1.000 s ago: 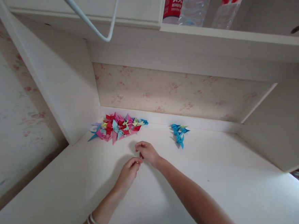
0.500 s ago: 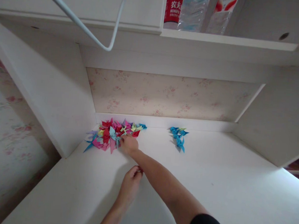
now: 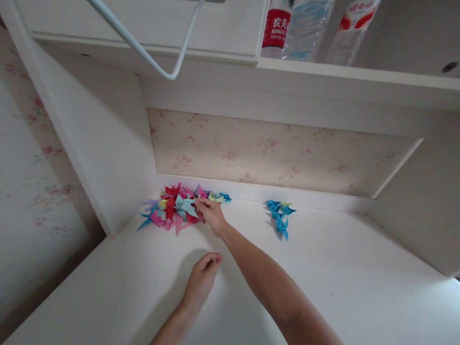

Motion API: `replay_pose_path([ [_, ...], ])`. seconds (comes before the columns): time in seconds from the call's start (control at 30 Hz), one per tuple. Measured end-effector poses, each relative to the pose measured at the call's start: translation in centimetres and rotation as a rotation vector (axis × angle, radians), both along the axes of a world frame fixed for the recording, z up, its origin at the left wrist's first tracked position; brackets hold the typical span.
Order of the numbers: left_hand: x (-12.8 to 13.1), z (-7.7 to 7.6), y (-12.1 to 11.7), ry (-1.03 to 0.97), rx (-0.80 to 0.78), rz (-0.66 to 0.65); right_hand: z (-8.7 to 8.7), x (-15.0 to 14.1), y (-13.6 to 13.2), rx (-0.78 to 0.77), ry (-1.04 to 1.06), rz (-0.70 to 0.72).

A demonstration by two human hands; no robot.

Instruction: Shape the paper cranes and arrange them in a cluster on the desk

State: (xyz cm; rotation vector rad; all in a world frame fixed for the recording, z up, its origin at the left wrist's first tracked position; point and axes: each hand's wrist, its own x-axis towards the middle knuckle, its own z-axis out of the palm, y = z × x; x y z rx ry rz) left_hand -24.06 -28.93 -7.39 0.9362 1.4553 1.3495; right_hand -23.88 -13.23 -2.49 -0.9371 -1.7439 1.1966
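A pile of folded paper cranes [image 3: 167, 221] in red, pink, yellow, purple and blue lies at the back left of the white desk [image 3: 322, 315]. My right hand [image 3: 211, 216] reaches to the pile's right side. Its thumb and fingers pinch the tip of a light blue paper crane [image 3: 185, 206], which rests over the other cranes. Nearer to me, my left hand [image 3: 203, 275] hovers above the desk with its fingers curled together; nothing shows in it. Apart from the pile, a small group of blue paper cranes [image 3: 280, 223] with a yellow-green bit lies to the right.
A white shelf [image 3: 339, 72] spans overhead, holding plastic bottles [image 3: 309, 25]. From above hangs a pale curved rod [image 3: 143, 58]. Side panels [image 3: 98, 147] enclose the desk on both sides, with floral wallpaper [image 3: 255, 153] behind.
My right hand has risen slightly from the pile, and the light blue crane it pinches has turned and shifted. My left hand stays nearly in place. The view has tilted a little.
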Motion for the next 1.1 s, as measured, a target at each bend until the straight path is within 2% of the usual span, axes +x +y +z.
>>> replay_pose_path([
  [0.1, -0.1, 0.1, 0.0, -0.178, -0.045, -0.015, 0.4, 1.0, -0.4, -0.112, 0.091, 0.103],
  [0.3, -0.9, 1.3, -0.4, -0.456, 0.019, -0.011, 0.8, 4.5, -1.9, -0.211, 0.235, 0.201],
  [0.47, -1.4, 2.4, -0.5, -0.656, -0.002, 0.014, 0.0, 8.5, -4.8, -0.184, 0.244, 0.314],
  [0.6, -1.6, 2.6, -0.4, -0.648, -0.046, 0.011, -1.2, 11.0, -6.9, -0.075, 0.198, 0.368],
  [0.77, -1.8, 2.3, -0.3, -0.561, -0.098, -0.004, -1.9, 12.6, -8.0, 0.018, 0.128, 0.339],
  [0.87, -1.8, 2.1, -0.5, -0.531, -0.078, -0.019, -2.2, 13.3, -8.5, 0.064, 0.089, 0.296],
  [0.97, -1.5, 2.2, -0.8, -0.479, 0.001, -0.004, -2.9, 13.8, -9.2, 0.081, 0.098, 0.11],
  [1.03, -1.2, 2.3, -1.0, -0.408, 0.052, -0.014, -3.7, 13.9, -9.8, 0.016, 0.147, -0.039],
  [1.1, -0.9, 2.4, -1.1, -0.306, 0.084, -0.046, -4.5, 13.9, -10.4, -0.094, 0.211, -0.089],
])
